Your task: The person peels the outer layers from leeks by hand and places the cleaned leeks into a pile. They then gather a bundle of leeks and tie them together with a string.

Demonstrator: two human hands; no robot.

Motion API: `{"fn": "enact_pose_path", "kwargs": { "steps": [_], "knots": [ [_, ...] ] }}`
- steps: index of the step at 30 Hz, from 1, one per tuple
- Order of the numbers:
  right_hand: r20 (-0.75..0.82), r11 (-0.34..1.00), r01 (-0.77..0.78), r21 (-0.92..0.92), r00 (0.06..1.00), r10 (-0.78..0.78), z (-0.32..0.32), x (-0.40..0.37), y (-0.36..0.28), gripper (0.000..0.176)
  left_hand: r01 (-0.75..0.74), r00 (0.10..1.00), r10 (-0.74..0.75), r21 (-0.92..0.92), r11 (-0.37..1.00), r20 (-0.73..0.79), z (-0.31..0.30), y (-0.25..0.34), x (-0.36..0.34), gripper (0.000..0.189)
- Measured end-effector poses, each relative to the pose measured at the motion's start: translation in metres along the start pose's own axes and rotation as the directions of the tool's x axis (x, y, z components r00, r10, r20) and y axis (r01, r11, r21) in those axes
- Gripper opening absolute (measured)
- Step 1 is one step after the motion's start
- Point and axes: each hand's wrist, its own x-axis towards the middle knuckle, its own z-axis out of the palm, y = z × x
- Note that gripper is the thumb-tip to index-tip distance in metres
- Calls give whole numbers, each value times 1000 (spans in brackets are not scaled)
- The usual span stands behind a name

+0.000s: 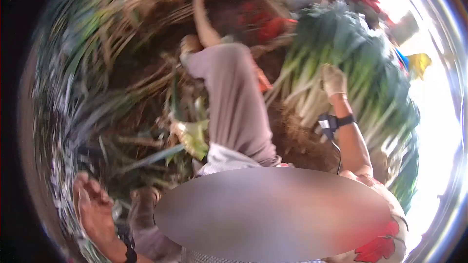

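Observation:
My right hand (334, 82), in a pale glove, lies over the white stalks of a big pile of leeks (356, 51). Its fingers look curled; the back of the hand hides whatever is in them. A dark strap with a small device (328, 124) sits at that wrist. At the lower left, my left hand (95, 209) is raised over blurred leaves, fingers partly bent and apart, with no object plainly in it. Between the hands, my knee in mauve trousers (236, 97) is bent. A loose leek (190, 134) with yellowed leaves lies beside that leg.
Long green and dry leaves (73, 68) cover the ground on the left. Beyond my knee, a curved tan band (202, 17) borders brown soil and red cloth-like material (273, 28). A yellow item (419, 63) is at the far right. An oval blur hides the lower middle.

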Motion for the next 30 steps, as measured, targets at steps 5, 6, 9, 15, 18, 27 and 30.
{"fn": "enact_pose_path", "kwargs": {
  "steps": [5, 6, 9, 15, 18, 27, 30],
  "knots": [
    [370, 701, 253, 667, 704, -606, -20, -29, -162, 33, -1, 987, 68, -420, 908, 146, -7, 51, -41, 44],
    [426, 674, 300, 675, 588, -688, -15, -44, -199, 35, -13, 985, 94, -477, 879, 146, -15, 64, -53, 45],
    [487, 521, 612, 595, 241, -840, 17, -99, -281, 44, -116, 983, 179, -592, 798, 50, -44, 88, -91, 49],
    [752, 250, 882, 400, -159, -640, 177, -208, -393, 52, -375, 891, 109, -576, 726, -442, -70, 85, -147, 52],
    [800, 308, 855, 417, -185, -570, 270, -264, -390, 54, -304, 744, -53, -409, 860, -666, -84, 0, -145, 55],
    [947, 521, 850, 77, 100, -304, 370, -345, -362, 58, -212, 716, -506, -840, 499, -481, -97, -119, -29, 36],
    [962, 579, 815, 20, 142, -232, 382, -348, -364, 53, -165, 735, -491, -826, 539, -467, -101, -126, -5, 34]
  ]
}}
